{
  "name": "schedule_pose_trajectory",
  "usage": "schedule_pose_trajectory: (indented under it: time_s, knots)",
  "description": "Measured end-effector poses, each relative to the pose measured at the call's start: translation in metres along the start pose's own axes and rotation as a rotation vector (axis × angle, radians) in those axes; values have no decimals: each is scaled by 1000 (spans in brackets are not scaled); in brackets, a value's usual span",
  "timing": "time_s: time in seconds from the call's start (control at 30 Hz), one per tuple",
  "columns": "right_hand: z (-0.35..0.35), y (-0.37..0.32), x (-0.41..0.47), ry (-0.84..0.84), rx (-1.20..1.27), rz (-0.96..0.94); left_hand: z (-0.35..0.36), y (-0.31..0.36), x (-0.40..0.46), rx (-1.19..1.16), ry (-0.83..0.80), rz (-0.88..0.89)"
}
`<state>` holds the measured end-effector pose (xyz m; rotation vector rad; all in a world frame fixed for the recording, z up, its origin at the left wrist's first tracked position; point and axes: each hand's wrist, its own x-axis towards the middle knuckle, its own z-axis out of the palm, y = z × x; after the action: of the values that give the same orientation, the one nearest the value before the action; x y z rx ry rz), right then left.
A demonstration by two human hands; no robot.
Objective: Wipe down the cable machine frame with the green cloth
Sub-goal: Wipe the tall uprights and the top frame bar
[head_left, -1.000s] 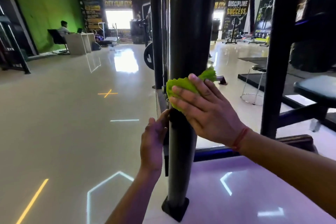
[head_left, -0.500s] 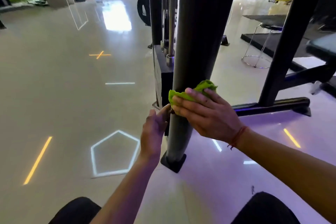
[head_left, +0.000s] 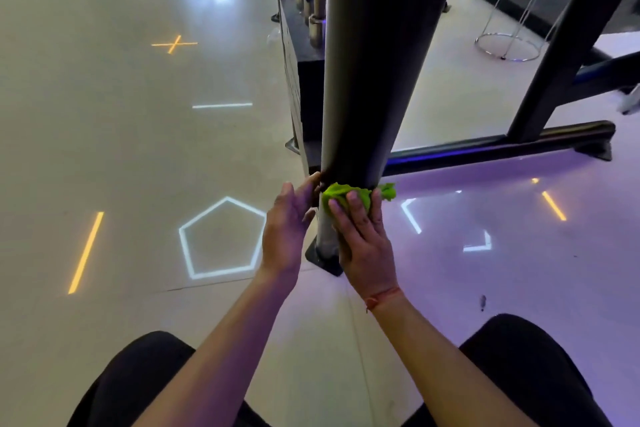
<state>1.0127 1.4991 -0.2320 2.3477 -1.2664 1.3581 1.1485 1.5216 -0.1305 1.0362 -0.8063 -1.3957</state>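
A thick dark upright post of the cable machine frame [head_left: 374, 62] fills the middle of the view and ends in a black foot plate [head_left: 320, 262] on the floor. My right hand [head_left: 363, 239] presses the crumpled green cloth [head_left: 337, 192] flat against the post's lower end, a little above the foot. The cloth wraps around the post and sticks out on the right. My left hand [head_left: 287, 225] rests open against the post's left side, fingertips touching it at cloth height.
The black weight stack [head_left: 298, 80] with chrome guide rods stands right behind the post. A black floor rail [head_left: 491, 146] and a slanted frame leg [head_left: 568, 38] run to the right. A chrome stool base [head_left: 507, 47] stands far right. My dark-clad knees [head_left: 138, 378] frame the bottom.
My right hand has slid the cloth down the post, from mid height to just above the foot. My left hand followed it down. My head has tilted down and my knees have come into view.
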Motion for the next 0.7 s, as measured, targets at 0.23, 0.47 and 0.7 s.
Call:
schedule_pose_trajectory:
  time_s: [0.23,0.47,0.7]
  knots:
    - [15,-16,-16,296,275,412,-8,-19,12,16,64,-11]
    - [45,-42,-27,504,677,1273,-16,-41,16,52,62,-10]
    - [105,-44,-55,262,485,1340,-23,-65,27,100,71,25]
